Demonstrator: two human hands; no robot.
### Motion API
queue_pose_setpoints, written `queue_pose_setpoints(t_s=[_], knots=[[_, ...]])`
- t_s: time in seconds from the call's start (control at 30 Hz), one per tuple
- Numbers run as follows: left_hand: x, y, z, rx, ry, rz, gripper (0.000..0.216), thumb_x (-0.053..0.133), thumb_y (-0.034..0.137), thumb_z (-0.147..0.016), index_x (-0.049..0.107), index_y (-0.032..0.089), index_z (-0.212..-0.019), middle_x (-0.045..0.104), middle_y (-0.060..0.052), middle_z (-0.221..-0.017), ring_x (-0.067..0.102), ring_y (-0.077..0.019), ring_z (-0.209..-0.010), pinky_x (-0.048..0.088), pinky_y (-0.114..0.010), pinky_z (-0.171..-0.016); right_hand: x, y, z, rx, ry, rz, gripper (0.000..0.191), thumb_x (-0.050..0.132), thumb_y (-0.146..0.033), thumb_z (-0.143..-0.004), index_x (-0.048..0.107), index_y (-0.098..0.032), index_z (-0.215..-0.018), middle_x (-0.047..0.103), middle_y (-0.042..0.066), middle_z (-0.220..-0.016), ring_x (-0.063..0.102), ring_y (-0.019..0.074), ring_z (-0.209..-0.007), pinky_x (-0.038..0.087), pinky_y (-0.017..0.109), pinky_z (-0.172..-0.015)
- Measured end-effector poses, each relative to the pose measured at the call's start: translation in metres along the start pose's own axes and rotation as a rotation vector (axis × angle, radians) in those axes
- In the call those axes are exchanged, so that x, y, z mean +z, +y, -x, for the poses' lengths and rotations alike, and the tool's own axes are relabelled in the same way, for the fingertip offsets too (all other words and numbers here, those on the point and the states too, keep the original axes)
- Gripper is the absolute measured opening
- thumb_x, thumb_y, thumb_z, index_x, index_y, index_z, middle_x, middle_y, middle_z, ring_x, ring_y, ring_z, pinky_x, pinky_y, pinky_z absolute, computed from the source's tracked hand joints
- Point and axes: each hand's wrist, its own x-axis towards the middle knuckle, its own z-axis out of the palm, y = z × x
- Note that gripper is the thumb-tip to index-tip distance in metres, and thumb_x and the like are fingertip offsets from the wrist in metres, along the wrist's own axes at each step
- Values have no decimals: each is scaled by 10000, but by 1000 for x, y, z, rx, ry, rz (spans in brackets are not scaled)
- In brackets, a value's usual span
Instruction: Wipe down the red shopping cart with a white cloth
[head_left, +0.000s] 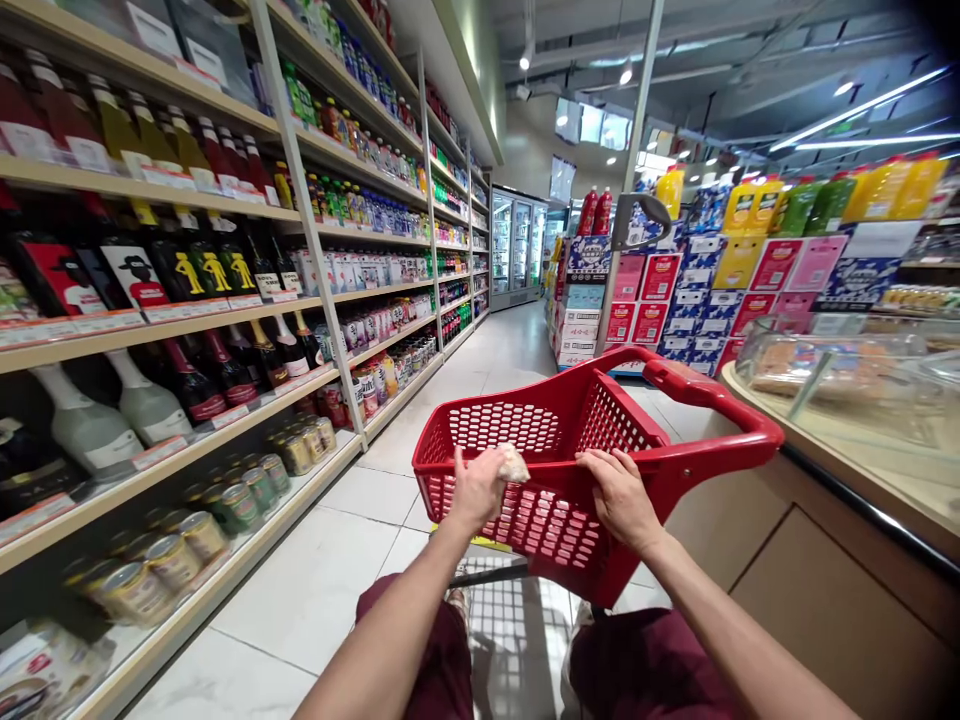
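In front of me stands a red plastic shopping cart [555, 500], turned so that its side faces me and its handle [697, 395] points to the right. My left hand [480, 490] is at the near rim, closed on a small crumpled off-white cloth [514, 464]; its thumb points upward. On the same rim, further right, my right hand [619, 495] lies with its fingers bent over the edge, gripping it. Through the holes in its walls no goods show in the basket, though its bottom is hidden.
Shelves [255, 320] of bottles and cans line the left side. To the right is a counter [847, 520] with clear covers. Stacked drink boxes [697, 290] topped with juice bottles stand behind the cart, beside a metal post [634, 150]. A tiled aisle [480, 345] leads to glass-door fridges [517, 245].
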Motion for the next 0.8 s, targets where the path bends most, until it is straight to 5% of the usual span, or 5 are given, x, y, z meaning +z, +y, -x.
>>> queue_pose_setpoints(t_s=[0.17,0.37,0.53,0.73,0.8], knots=[[-11,-26,11,-386,97,-48,432,359,47,-768,539,217,-1121,575,-76,-1201,488,-210,-1152,91,-618,-1032,3,-1,2,-20,26,42,466,354,-9,-674,542,-160,-1073,632,51,-1068,517,173,-1076,271,381,-1010],[1,-10,5,-32,8,-9,379,426,123,-795,547,273,-1121,582,-2,-1197,498,-178,-1140,48,-557,-1071,6,2,4,-77,15,108,499,329,9,-677,537,-177,-1091,626,38,-1090,517,169,-1086,271,380,-1012],[-15,-45,18,-452,130,-130,427,348,64,-788,555,227,-1124,580,-60,-1195,508,-215,-1132,125,-582,-1049,7,3,5,-80,18,129,488,333,-2,-689,532,-176,-1099,619,42,-1112,508,178,-1104,270,393,-1015],[0,-14,9,-41,4,-32,413,406,102,-784,527,247,-1152,555,-25,-1230,465,-195,-1175,48,-573,-1064,9,4,7,-82,2,143,500,325,0,-689,527,-178,-1109,618,39,-1116,505,172,-1110,265,393,-1021],[-3,-15,10,-90,16,-43,412,396,105,-782,532,251,-1142,559,-27,-1226,473,-199,-1167,62,-584,-1058,7,4,7,-86,-8,143,500,328,-1,-690,529,-178,-1112,613,39,-1126,499,175,-1117,262,399,-1026]])
